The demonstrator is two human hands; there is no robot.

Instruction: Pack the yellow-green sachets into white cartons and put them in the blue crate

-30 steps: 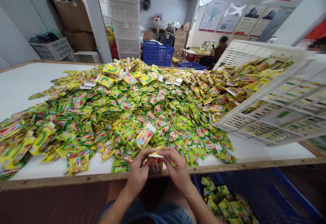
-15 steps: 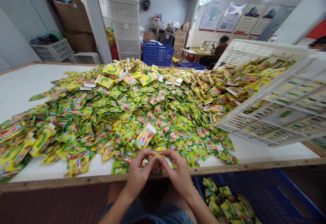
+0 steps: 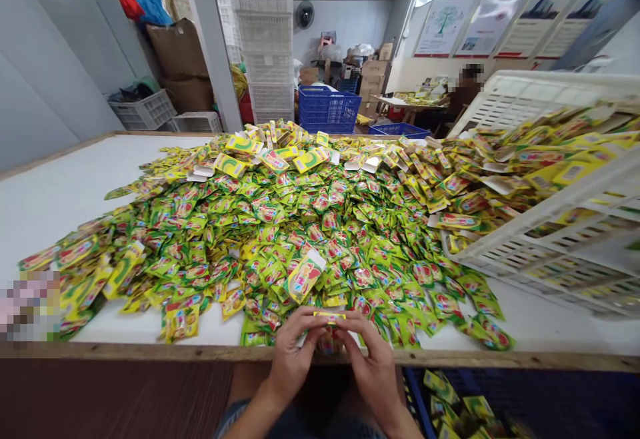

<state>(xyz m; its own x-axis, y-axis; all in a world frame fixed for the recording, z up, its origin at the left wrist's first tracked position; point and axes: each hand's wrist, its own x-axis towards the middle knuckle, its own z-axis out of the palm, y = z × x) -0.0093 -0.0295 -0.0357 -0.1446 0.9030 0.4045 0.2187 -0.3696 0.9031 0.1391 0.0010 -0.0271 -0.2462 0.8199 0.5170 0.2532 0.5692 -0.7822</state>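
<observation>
Both of my hands meet at the near edge of the table. My left hand (image 3: 293, 358) and my right hand (image 3: 373, 362) pinch one small yellow box (image 3: 329, 318) between their fingertips, edge-on to me, with a sachet partly hidden below it. Just beyond lies a big heap of green and yellow sachets (image 3: 280, 226). A flat yellow box (image 3: 303, 275) rests on the heap right above my hands. More such boxes (image 3: 270, 152) lie at the heap's far side.
A white slatted crate (image 3: 560, 226) lies tipped on the table's right, spilling boxes. A blue crate (image 3: 525, 406) with filled boxes stands below the table at my right. The white tabletop (image 3: 65, 186) shows bare at left. Far back sits another person at a table (image 3: 463, 89), near a blue basket (image 3: 329, 107).
The view has shifted, so the table scene sits a little lower and to the right. The box in my fingers has turned from showing its white face to edge-on, and both hands stay closed on it.
</observation>
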